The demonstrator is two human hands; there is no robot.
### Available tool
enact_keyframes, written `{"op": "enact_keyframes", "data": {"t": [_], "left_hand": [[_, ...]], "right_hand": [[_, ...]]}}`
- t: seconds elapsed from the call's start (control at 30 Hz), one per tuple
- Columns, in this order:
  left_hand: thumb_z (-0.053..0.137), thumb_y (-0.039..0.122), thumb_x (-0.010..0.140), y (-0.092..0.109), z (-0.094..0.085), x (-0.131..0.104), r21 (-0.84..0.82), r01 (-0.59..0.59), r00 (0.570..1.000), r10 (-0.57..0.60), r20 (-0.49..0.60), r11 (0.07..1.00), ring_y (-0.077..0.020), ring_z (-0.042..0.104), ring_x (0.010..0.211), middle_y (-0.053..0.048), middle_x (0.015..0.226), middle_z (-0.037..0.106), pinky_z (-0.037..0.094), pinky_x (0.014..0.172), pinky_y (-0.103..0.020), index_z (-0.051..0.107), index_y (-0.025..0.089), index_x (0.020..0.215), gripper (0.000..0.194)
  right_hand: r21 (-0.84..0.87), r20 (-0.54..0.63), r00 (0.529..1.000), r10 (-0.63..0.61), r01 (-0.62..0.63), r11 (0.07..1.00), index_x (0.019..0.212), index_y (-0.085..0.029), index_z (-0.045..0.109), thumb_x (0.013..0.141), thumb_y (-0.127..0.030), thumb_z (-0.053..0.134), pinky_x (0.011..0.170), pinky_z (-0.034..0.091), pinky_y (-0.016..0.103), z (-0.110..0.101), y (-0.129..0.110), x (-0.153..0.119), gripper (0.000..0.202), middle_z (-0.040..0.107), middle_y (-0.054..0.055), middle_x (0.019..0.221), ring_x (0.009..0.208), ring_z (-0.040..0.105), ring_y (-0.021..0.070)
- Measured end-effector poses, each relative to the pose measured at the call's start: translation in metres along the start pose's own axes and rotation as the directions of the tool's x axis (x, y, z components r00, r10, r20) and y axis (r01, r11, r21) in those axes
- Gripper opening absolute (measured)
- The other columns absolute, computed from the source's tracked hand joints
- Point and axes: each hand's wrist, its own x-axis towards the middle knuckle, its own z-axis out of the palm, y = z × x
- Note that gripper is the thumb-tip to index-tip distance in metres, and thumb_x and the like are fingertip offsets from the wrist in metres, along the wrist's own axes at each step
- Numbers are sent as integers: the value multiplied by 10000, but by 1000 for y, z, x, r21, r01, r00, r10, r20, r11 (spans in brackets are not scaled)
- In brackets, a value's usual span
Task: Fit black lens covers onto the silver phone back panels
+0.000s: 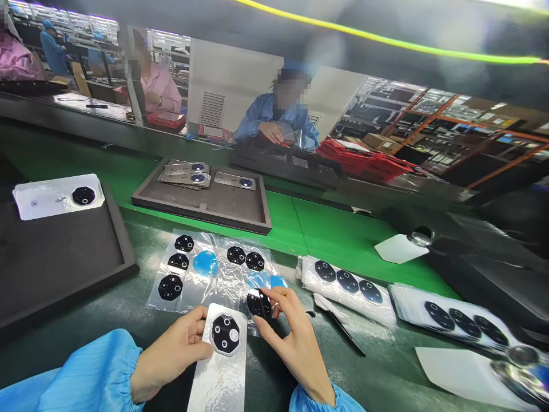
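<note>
Two edge pinches suit likely slick pieces: my left hand (169, 356) grips the panel (220, 380), my right hand (298, 339) the disc (257, 304).

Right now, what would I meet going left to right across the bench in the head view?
Silvery stack, left hand, silvery plate it holds, right hand, rightmost pack of black discs.
</note>
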Motion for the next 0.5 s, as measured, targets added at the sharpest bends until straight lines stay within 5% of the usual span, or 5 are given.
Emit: {"op": "enact_keyframes", "data": {"t": [0.5], "left_hand": [[613, 121, 752, 4, 2, -2, 9, 22, 1000, -22, -5, 1000, -210, 640, 996, -58, 1123, 697, 425, 891, -335, 544, 173, 1186, 443]], "right_hand": [[10, 6, 1000, 2, -3, 1000, 1237, -246, 559, 883, -261, 620, 765, 492, 326, -1, -2, 0, 360, 519, 40, 1048, 756, 534, 161]]}}
